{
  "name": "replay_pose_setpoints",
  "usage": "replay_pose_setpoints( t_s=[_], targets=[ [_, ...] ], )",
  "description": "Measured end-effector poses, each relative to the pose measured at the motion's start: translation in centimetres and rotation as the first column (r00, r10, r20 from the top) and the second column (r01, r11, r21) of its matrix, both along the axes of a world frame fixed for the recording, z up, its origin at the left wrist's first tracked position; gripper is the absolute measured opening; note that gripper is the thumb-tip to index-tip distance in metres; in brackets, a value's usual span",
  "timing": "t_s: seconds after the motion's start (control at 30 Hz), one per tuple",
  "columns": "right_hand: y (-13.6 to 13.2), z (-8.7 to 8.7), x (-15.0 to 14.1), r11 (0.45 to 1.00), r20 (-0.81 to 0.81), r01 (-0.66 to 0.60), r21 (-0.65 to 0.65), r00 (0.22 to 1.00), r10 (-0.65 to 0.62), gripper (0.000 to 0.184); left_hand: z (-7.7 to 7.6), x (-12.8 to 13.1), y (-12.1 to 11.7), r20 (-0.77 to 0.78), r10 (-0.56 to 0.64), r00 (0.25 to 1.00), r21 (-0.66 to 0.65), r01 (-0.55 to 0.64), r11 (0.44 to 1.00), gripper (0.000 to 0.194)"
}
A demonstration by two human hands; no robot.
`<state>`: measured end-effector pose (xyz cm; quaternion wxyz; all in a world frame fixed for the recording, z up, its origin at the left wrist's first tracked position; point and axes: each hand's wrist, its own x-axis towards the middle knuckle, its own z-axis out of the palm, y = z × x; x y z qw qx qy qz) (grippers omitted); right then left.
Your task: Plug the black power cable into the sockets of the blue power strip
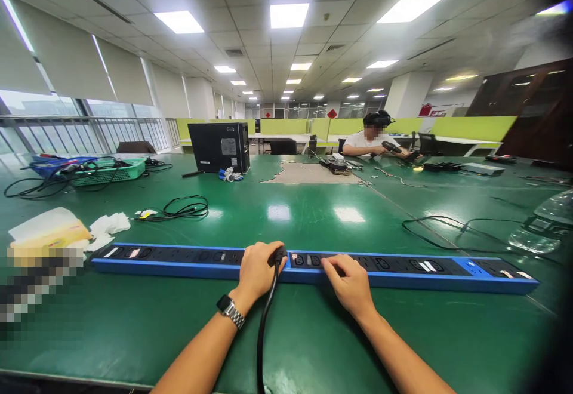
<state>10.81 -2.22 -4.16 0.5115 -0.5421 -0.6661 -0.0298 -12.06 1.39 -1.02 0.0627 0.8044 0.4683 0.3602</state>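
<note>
Black plug [279, 253] gripped, the left hand [258, 267] arches over the power strip [183, 264], the right hand [351, 280], released, curling loosely there.

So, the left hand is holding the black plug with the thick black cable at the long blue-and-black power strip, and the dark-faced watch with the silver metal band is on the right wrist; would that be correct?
Not quite: the head view shows the watch on the left wrist. The left hand is indeed holding the black plug at the power strip.
</note>
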Motion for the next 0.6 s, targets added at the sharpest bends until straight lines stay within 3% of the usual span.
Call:
replay_pose_setpoints(
  t_s=[0.23,0.4,0.53,0.6],
  targets=[
    [0.0,-0.1,-1.0,1.0,0.114,-0.015,-0.005,0.993,0.015,0.021,0.0,0.7,-0.6,-0.084,-0.074,0.994,0.037,0.077,0.996,0.028],
    [-0.3,-0.1,-1.4,0.999,0.184,-0.052,-0.004,0.982,0.052,0.011,-1.1,-0.1,-0.3,0.065,-0.123,0.99,0.063,0.119,0.991,0.035],
    [-0.7,-0.1,-1.6,0.991,0.255,-0.134,0.023,0.959,0.124,0.032,-1.3,-0.3,-0.6,0.254,-0.201,0.946,0.205,0.151,0.967,0.026],
    [-0.8,-0.1,-1.8,0.977,0.303,-0.203,0.068,0.937,0.174,0.053,-1.2,0.1,-1.2,0.236,-0.252,0.939,0.296,0.178,0.939,0.025]
  ],
)
